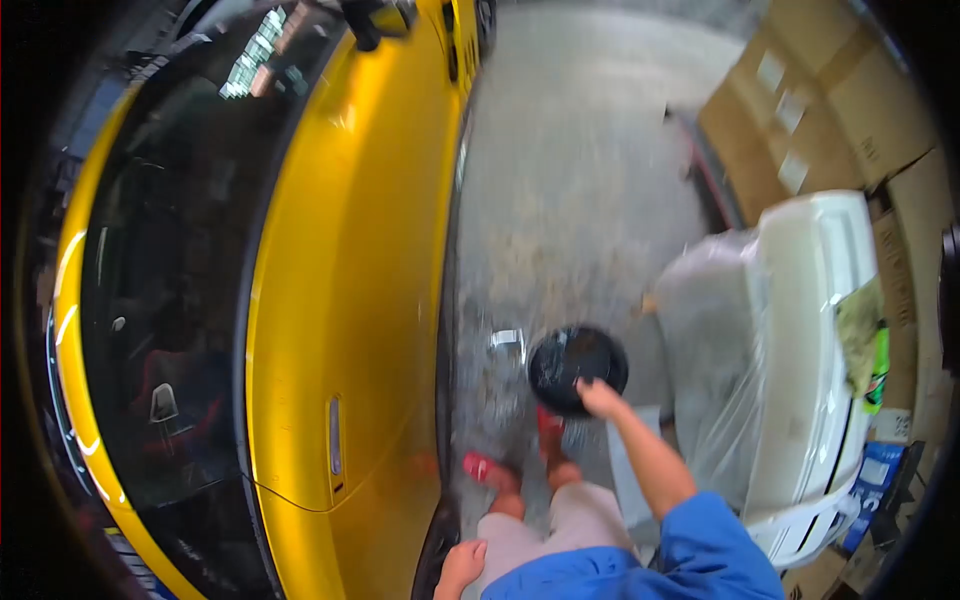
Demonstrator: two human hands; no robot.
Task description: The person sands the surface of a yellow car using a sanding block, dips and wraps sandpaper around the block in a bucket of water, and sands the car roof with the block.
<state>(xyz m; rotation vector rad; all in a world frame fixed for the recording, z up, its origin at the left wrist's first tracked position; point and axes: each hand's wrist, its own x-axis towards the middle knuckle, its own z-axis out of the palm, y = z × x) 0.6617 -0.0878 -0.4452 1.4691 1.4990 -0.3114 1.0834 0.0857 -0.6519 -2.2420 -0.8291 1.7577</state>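
Note:
A round black bucket (562,362) hangs over the floor in front of my feet, with its dark inside facing up. Closed at its near right side is my right hand (601,398); blur hides whether it grips the handle or the rim. Low beside my thigh, my left hand (461,566) is loosely curled, with nothing visible in it. To the left of both hands stands a yellow car (370,300), its door handle (335,436) level with my feet.
Plastic-wrapped white car bumpers (815,260) stand on the right, with a greenish cloth (860,335) and a green bottle (878,368) on them. Cardboard boxes (790,110) line the right wall. The concrete floor (560,170) between car and boxes has wet-looking patches.

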